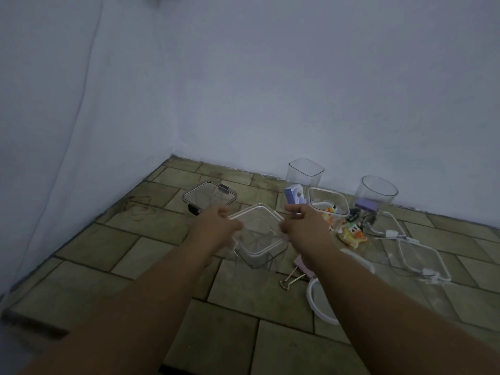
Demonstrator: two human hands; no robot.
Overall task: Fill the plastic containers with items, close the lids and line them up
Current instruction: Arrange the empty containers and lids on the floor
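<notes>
A clear square plastic container (258,234) stands on the tiled floor in the middle. My left hand (216,226) grips its left rim and my right hand (303,223) grips its right rim. It looks empty inside. A second square container (328,203) just right of my right hand holds a few small colourful items. Behind it stand an empty tall square container (305,171) and an empty round container (378,190) by the wall. A square lid with dark clips (209,196) lies to the left.
Loose items lie on the floor: a blue-white packet (293,193), colourful wrappers (351,234), a purple piece (365,205), white cables (389,231), a gold binder clip (290,281). A white-rimmed square lid (422,255) and a round lid (315,299) lie right. Walls close off left and back.
</notes>
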